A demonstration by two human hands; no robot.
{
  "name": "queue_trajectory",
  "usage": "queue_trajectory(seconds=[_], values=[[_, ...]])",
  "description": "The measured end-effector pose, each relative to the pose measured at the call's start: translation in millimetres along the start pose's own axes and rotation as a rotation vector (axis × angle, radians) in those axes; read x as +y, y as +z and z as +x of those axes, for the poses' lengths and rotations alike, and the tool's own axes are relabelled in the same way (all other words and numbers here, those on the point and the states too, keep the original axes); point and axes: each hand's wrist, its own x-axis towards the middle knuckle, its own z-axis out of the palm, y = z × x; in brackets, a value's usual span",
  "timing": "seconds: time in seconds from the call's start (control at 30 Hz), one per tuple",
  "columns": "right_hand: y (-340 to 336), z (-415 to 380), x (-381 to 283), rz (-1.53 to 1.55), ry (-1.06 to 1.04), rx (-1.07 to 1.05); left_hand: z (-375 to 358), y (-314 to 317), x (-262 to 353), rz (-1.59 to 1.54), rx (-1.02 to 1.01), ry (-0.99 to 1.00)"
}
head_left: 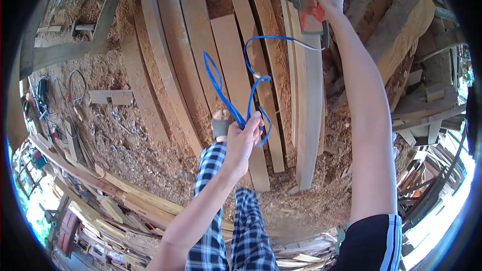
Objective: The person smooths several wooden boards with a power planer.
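Observation:
My right hand (pixel 330 0) is stretched far forward and closed around the handle of a red and dark-grey electric hand planer (pixel 310 22). The planer rests on the far part of a long, narrow wooden beam (pixel 309 105). A blue power cord (pixel 228 104) is gathered in loops in my left hand (pixel 241 143), whose fingers are closed around it. From there the cord runs loosely over the boards to a paler stretch by the planer's rear. The planer's underside is hidden.
Several long boards (pixel 193 30) lie side by side ahead, strewn with shavings. Rough timber (pixel 401 20) is piled at the right. My foot (pixel 221 123) stands among the boards. Tools and cables (pixel 45 93) lie at the left, with stacked lumber (pixel 130 198) nearer me.

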Motion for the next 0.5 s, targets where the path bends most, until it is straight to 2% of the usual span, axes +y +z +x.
queue_trajectory(seconds=[0.1,0.17,0.3,0.4,0.5], values=[[-21.3,-55.3,30.9,-0.051,-0.079,0.016,-20.9,-2.7,-16.1,0.055,0.026,-0.021],[-34.7,-92.2,64.7,-0.066,-0.042,0.016,-33.3,-6.9,-36.7,0.040,0.025,0.000],[-66.7,-194.2,127.0,-0.064,-0.182,0.173,-64.9,-8.1,-76.0,0.033,0.055,-0.002],[-101.8,-285.7,152.0,-0.026,-0.096,0.132,-87.0,-14.8,-114.8,0.076,0.062,-0.022],[-129.8,-368.4,209.5,0.061,-0.033,0.078,-115.6,-20.1,-162.4,0.089,0.008,-0.036]])
